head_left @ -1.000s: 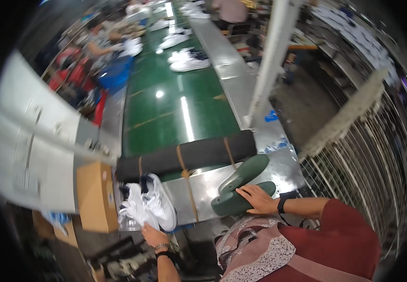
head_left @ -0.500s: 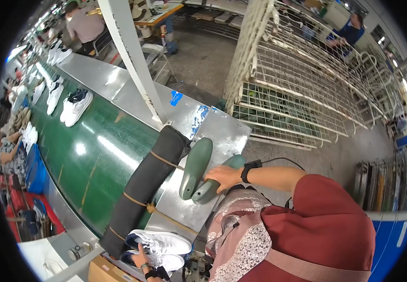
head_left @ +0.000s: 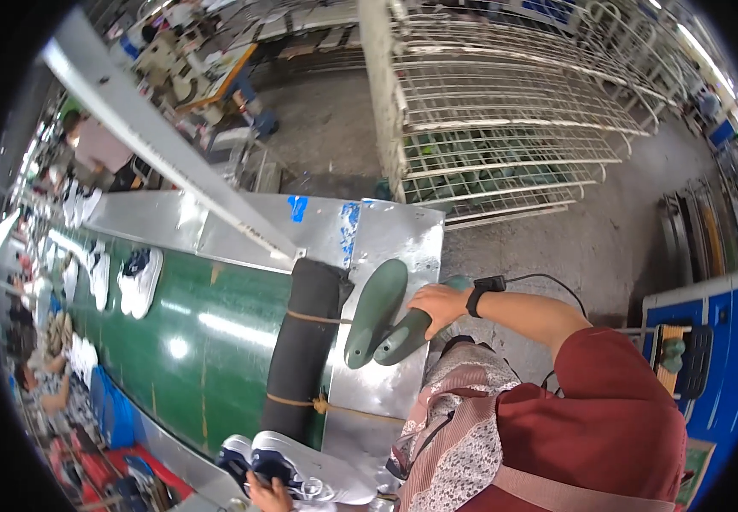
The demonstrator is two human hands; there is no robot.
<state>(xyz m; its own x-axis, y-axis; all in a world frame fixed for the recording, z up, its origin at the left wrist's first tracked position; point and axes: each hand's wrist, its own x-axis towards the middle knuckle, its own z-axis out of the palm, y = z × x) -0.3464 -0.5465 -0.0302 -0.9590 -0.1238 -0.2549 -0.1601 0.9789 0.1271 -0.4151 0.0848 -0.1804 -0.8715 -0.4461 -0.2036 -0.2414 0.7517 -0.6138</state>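
Note:
Two green shoe lasts [head_left: 376, 311] lie side by side on the metal bench top. My right hand [head_left: 441, 307] is closed over the nearer shoe last [head_left: 405, 338], which it partly covers. Low in the picture, my left hand [head_left: 268, 493] grips a pair of white sneakers [head_left: 322, 469] with navy lining at their heel end. The thumb and fingers are at the shoe openings; the picture's lower edge cuts off part of the hand. Between the pair and the lasts runs a black padded roll [head_left: 305, 341] tied with cord.
A green conveyor belt [head_left: 190, 367] at left carries more white sneakers [head_left: 139, 282]. A white post [head_left: 173, 162] rises from the metal ledge. Beyond the bench stands a wire rack [head_left: 497, 111]. A blue cabinet [head_left: 727, 367] is at right. Other people sit across the belt.
The view has turned, so the bench and rack sit differently in the picture. My left hand and the sneakers appear nearer the lower edge. My right hand stays on the same shoe last.

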